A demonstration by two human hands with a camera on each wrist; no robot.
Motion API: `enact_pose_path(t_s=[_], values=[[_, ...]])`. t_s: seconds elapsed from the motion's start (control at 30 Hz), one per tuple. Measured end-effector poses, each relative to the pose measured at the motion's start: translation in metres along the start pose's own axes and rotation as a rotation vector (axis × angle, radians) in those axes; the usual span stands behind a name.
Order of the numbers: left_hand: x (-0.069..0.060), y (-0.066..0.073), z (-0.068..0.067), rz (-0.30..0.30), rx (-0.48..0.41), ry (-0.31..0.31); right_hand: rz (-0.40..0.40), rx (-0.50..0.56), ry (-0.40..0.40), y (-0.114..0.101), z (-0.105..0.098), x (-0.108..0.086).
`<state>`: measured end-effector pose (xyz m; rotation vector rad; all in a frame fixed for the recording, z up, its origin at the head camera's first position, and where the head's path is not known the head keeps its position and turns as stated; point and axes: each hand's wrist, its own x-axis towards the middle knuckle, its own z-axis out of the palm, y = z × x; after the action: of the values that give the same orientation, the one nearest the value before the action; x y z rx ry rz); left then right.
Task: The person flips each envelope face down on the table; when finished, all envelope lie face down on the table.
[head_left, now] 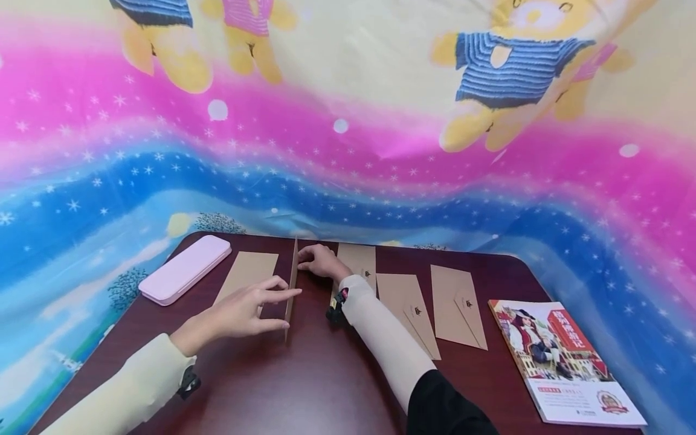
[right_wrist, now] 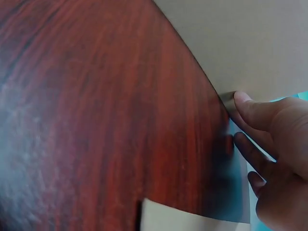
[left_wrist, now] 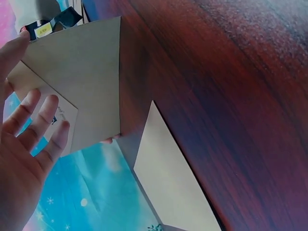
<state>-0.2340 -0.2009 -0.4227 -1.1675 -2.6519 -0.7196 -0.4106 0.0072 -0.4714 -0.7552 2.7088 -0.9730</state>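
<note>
A brown paper envelope (head_left: 294, 272) stands on edge between both hands, seen nearly edge-on in the head view. Its flap and small print show in the left wrist view, on the side facing my left hand (head_left: 244, 308). That hand's fingers are spread and loosely bent beside the envelope; whether they touch it is unclear. At the far end, my right hand (head_left: 321, 261) pinches the lower corner. Its thumb (right_wrist: 248, 103) lies against the face in the right wrist view, with the fingers partly hidden. Another envelope (head_left: 255, 264) lies flat beyond my left hand.
Right of the hands lie three more flat envelopes: one (head_left: 356, 254) partly behind the right wrist, a second (head_left: 399, 296) and a third (head_left: 451, 302). A pale pink pencil case (head_left: 185, 269) is at the table's far left, a book (head_left: 565, 362) at the right. A printed curtain (head_left: 348, 157) hangs behind.
</note>
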Motion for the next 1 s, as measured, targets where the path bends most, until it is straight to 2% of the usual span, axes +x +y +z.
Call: enact_pose_path(t_s=[0.27, 0.47, 0.63, 0.7, 0.77, 1.0], values=[[-0.003, -0.001, 0.004, 0.069, 0.037, 0.079, 0.003, -0.029, 0.003, -0.001, 0.001, 0.002], [-0.001, -0.002, -0.002, 0.143, 0.051, 0.184, -0.044, 0.044, -0.001, -0.002, -0.012, 0.002], [-0.003, -0.004, -0.006, 0.145, 0.067, 0.234, -0.070, 0.039, 0.021, 0.000, -0.024, 0.002], [-0.005, -0.005, -0.006, 0.123, 0.070, 0.238, -0.070, 0.015, 0.041, 0.001, -0.029, 0.001], [-0.007, -0.004, -0.007, 0.076, 0.083, 0.234, -0.069, 0.000, 0.055, 0.003, -0.034, -0.001], [-0.014, -0.004, -0.009, -0.183, 0.102, 0.155, -0.044, -0.010, 0.051, 0.011, -0.049, -0.007]])
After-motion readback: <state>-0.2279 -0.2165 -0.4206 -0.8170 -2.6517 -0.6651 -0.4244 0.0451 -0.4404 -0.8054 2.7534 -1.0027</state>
